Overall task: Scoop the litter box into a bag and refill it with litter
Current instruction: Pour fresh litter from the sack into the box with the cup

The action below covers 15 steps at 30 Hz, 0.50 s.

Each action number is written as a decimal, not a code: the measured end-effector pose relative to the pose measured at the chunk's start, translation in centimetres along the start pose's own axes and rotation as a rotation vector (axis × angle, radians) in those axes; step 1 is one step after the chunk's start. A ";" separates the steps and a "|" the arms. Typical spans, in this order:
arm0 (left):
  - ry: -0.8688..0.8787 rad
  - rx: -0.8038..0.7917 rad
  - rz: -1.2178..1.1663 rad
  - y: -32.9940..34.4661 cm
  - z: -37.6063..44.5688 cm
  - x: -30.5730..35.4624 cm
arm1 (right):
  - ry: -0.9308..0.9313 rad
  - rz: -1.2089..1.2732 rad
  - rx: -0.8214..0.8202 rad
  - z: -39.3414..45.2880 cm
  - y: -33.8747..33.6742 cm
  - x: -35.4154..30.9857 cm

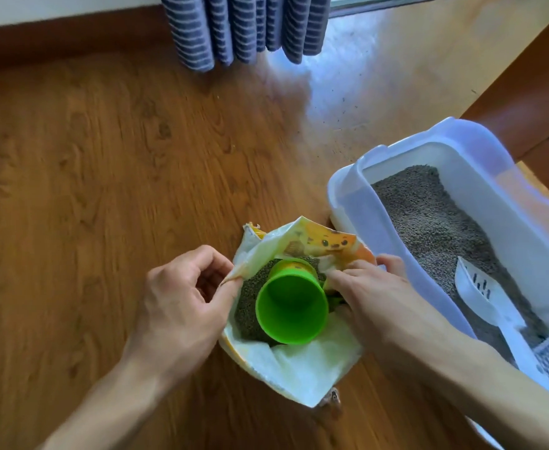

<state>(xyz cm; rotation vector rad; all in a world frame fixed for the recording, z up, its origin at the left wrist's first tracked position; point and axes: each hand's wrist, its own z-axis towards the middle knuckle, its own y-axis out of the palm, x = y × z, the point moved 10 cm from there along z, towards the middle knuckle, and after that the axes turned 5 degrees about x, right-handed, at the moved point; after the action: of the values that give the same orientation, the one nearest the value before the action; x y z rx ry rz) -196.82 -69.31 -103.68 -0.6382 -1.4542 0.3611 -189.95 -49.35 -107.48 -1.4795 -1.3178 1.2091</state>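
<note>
Head view: both hands' fingers (231, 280) pinch the litter bag (302, 368) rim, spreading it

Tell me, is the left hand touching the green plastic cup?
Apart. The head view shows the left hand pinching the bag's edge, litter visible between it and the green plastic cup.

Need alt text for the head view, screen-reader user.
Two hands hold open a litter bag on a wooden floor: left hand pinches its left edge, right hand grips the right. A green cup lies inside on the litter; beside it a litter box holds a white scoop.
</note>
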 end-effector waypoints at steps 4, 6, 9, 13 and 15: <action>-0.004 -0.021 -0.037 -0.2 -0.1 -0.6 | -0.097 0.025 0.170 -1.6 -1.2 -1.5; -0.009 -0.013 -0.060 -0.1 -0.4 -0.9 | -0.141 0.020 0.234 -2.5 -1.8 -2.1; -0.008 0.003 -0.093 -0.2 -1.1 -1.3 | -0.188 -0.004 0.320 -3.7 -2.4 -2.7; 0.000 0.039 -0.121 -0.5 -1.4 -1.6 | -0.248 -0.004 0.380 -5.2 -3.3 -4.3; -0.001 0.068 -0.129 -0.9 -1.8 -1.7 | -0.276 0.008 0.393 -5.6 -3.8 -5.2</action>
<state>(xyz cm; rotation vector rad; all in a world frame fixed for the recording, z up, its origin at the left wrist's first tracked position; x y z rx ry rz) -195.32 -71.37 -104.52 -0.4869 -1.4694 0.3082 -185.34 -53.82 -101.81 -1.0664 -1.1611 1.6148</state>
